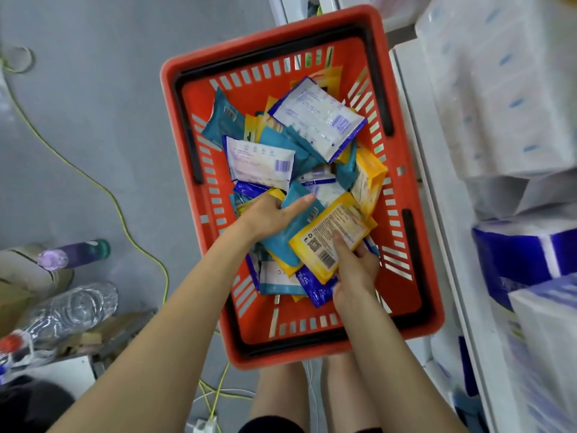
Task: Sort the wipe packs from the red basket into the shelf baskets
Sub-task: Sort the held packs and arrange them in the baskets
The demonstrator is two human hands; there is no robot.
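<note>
Lift the yellow pack (331, 239) straight up out of the heap in the red basket (268, 37) so nothing snags, keeping your right hand (354, 270) pinched on its near edge, thumb on top, while your left hand (270, 218) grips the teal pack (288, 242) just to its left.

Bright, even light; wide-angle bending and blur toward the edges.

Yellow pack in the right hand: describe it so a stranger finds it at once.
In the red basket, toward its near right side, the right hand grips a yellow pack. It shows a QR code and barcode at its near corner, unlike the teal pack under the left hand beside it.
</note>
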